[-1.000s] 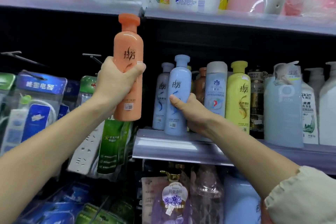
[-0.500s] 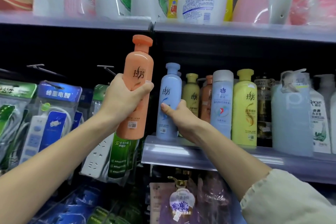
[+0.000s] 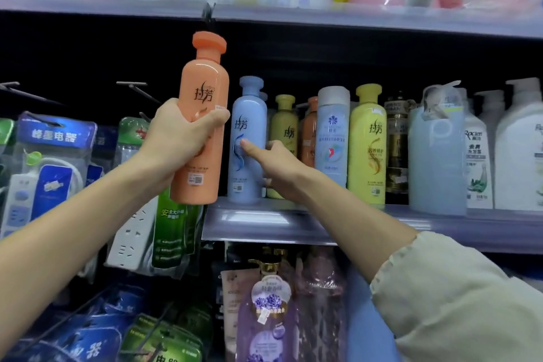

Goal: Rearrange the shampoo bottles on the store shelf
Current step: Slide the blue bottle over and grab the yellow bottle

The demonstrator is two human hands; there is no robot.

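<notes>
My left hand (image 3: 179, 138) grips an orange shampoo bottle (image 3: 202, 97), held upright in the air just left of the middle shelf (image 3: 264, 220). A light blue bottle (image 3: 248, 132) stands at the shelf's left end. My right hand (image 3: 276, 164) is at its right side, thumb touching its label and fingers loosely spread, not closed around it. Behind the hand stand a small yellow bottle (image 3: 284, 123) and a darker orange bottle (image 3: 308, 132), then a grey-capped pale blue bottle (image 3: 333, 132) and a tall yellow bottle (image 3: 367, 141).
Further right on the shelf are a dark bottle (image 3: 396, 141), a pale blue pump bottle (image 3: 437, 156) and white pump bottles (image 3: 517, 150). Packaged power strips (image 3: 50, 161) hang on pegs at left. The upper shelf (image 3: 352, 17) holds detergent jugs. Purple bottles (image 3: 267, 311) stand below.
My right hand has loosened its grip on the light blue bottle, which now stands at the shelf's left end; only the thumb touches it. The orange bottle stays raised in my left hand.
</notes>
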